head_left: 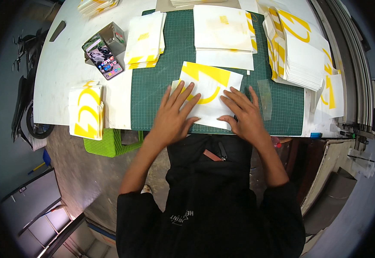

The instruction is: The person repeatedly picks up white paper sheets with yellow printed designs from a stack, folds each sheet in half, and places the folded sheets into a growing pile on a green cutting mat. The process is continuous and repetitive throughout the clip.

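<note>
One green cutting mat (153,92) on white table (62,64). Six sticker stacks around it. One white-yellow sheet (209,92) at mat's near edge; left hand (174,116), right hand (243,114) flat on it, fingers spread, gripping nothing. One phone (102,56).

A phone (102,56) lies left of the green mat (153,86), its lit screen full of small coloured icons. Behind the phone sits a small grey box (115,36). White sheets with yellow shapes (207,92) lie on the mat, with stacks (85,109) around it.
</note>
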Action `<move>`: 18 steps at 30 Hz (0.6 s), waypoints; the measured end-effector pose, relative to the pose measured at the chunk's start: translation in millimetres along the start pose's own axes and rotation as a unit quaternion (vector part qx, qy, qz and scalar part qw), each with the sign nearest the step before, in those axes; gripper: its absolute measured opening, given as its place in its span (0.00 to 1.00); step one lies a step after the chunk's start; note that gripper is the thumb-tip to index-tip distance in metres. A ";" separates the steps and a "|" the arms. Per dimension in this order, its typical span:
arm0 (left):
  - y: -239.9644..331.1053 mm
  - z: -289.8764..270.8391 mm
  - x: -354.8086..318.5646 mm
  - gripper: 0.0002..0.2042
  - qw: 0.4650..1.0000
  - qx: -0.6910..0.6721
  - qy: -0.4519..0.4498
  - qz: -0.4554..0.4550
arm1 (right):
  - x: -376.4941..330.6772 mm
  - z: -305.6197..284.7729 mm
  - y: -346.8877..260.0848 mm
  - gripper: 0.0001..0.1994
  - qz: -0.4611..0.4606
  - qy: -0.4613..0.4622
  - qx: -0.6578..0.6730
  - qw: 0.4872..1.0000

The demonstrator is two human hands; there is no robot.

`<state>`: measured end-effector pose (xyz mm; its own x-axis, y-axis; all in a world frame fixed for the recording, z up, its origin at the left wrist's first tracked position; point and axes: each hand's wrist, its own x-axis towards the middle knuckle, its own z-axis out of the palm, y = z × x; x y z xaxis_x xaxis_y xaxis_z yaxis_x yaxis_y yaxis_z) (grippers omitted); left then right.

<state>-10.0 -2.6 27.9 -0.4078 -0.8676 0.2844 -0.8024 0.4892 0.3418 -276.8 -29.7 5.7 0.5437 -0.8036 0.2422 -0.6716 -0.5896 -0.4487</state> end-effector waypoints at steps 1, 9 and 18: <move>-7.3 0.9 2.0 0.23 1.000 0.000 -0.003 0.007 | 0.5 -0.9 -1.7 0.23 -0.005 0.001 -0.002 1.000; -29.7 15.2 -14.4 0.21 0.998 0.011 -0.008 0.064 | -16.1 21.7 -19.2 0.13 -0.009 0.082 0.020 0.996; -8.2 12.6 -48.6 0.15 0.995 0.046 0.026 0.082 | -42.7 36.6 -42.9 0.13 -0.047 0.120 -0.024 0.991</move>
<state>10.9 34.4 0.0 -0.5158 -0.7700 0.3756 -0.7643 0.6117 0.2042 -252.8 32.9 -16.9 0.4729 -0.7379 0.4815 -0.6505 -0.6610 -0.3741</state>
